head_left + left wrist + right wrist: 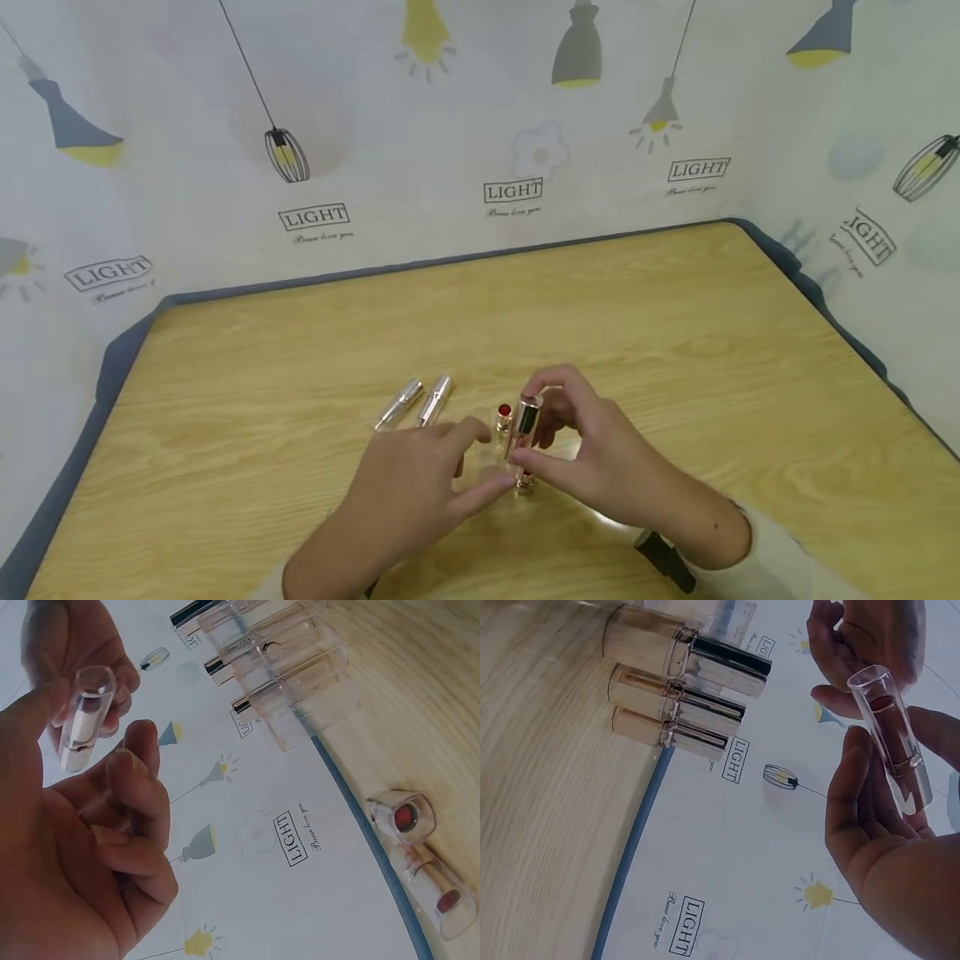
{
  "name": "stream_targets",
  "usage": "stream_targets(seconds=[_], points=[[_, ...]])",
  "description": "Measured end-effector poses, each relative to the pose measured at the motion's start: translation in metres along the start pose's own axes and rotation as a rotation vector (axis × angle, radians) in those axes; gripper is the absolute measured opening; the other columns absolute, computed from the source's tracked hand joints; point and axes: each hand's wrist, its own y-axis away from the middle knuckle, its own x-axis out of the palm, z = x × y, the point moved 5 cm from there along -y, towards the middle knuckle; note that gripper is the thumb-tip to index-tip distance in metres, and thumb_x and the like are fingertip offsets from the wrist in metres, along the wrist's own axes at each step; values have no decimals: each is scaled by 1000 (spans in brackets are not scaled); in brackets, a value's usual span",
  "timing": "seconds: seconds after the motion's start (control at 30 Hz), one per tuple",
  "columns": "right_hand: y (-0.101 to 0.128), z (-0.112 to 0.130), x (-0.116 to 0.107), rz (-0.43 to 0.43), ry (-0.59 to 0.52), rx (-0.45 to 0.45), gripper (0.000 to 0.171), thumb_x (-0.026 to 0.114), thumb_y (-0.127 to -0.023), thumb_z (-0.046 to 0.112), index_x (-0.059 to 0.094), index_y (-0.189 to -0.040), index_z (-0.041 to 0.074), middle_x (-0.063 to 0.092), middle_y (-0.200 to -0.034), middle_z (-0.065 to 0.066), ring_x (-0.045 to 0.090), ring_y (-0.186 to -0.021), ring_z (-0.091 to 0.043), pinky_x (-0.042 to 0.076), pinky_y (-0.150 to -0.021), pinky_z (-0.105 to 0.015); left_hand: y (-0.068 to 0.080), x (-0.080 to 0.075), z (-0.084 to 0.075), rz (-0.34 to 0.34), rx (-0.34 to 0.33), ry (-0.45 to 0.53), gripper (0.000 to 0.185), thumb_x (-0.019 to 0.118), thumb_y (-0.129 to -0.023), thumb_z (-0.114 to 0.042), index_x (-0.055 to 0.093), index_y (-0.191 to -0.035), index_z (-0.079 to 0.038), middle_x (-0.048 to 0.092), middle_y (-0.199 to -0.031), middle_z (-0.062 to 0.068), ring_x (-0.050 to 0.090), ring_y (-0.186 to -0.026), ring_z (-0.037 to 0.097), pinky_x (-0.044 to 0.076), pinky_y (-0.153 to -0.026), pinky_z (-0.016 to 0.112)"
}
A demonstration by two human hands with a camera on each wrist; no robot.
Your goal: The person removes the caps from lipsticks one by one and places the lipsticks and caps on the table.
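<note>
Gripping lipstick (pixel 895 742) (tilted); it sits between right fingers (pixel 846 784).

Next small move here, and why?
I'd probably have the right hand lower its tube into the clear holder, if a slot is free: three tubes already stand there, metal ends up, its own is held close by, and the left hand grips nothing.

Clear cylindrical plastic-looking lipstick tube (pixel 891 740) appears smooth, glossy. Yellow-brown flat wood-grain tabletop (pixel 262 358) shows slight sheen.
</note>
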Motion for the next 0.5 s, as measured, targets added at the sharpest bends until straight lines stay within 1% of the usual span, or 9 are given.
stream_targets(seconds=[0.2, 0.3, 0.43, 0.5], points=[[2, 2, 3, -30, -28, -4, 49, 77, -86, 2, 41, -120, 7, 73, -85, 0, 63, -71, -9, 54, -70, -27, 1, 2, 0, 11, 8, 53, 44, 58, -90, -66, 67, -93, -23, 55, -61, -16, 40, -50, -5, 29, -45, 14], [2, 2, 5, -32, -62, 24, 47, 76, -87, 4, 42, -118, 8, 74, -85, 0, 64, -71, -10, 54, -69, -27, 2, 2, -2, -3, 45, 112, 36, 62, -91, -60, 67, -90, -24, 55, -61, -16, 36, -50, -7, 27, -44, 13], [4, 1, 6, -15, -119, 74, 39, 71, -91, 5, 41, -115, 8, 75, -87, -2, 67, -76, -12, 56, -72, -29, 3, 0, -5, -22, 85, 174, 28, 69, -89, -52, 66, -88, -24, 54, -60, -16, 32, -49, -8, 25, -44, 11], [6, 0, 4, -9, -124, 88, 35, 67, -94, 3, 40, -115, 7, 75, -89, -2, 69, -80, -14, 55, -76, -30, 3, 0, -6, -25, 87, 186, 26, 71, -89, -49, 66, -87, -23, 54, -59, -16, 32, -48, -8, 25, -44, 11]])
